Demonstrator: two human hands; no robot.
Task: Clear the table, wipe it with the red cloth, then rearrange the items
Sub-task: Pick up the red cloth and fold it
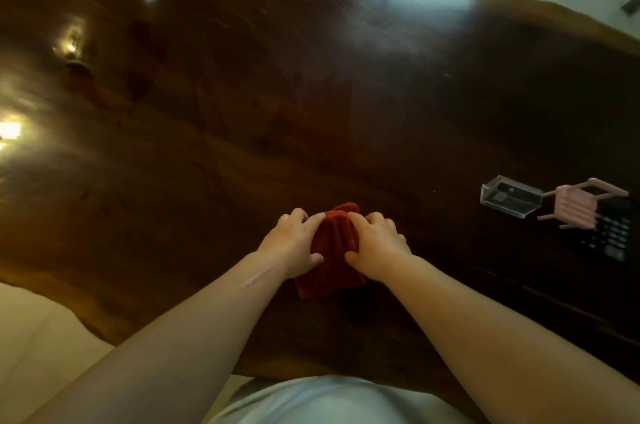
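Note:
The red cloth (333, 252) lies bunched on the dark wooden table (214, 118), close to the near edge. My left hand (294, 243) grips its left side, fingers curled over the fabric. My right hand (375, 248) grips its right side the same way. The cloth's middle and lower corner show between and below the hands. At the right of the table lie a clear plastic holder (509, 202), a small pink toy chair (578, 207) tipped on its side, and a black calculator (613, 236) partly under the chair.
The glossy table top reflects lamps at the left and a window at the far right. Pale floor (34, 337) shows beyond the near left edge. My light-coloured top fills the bottom middle.

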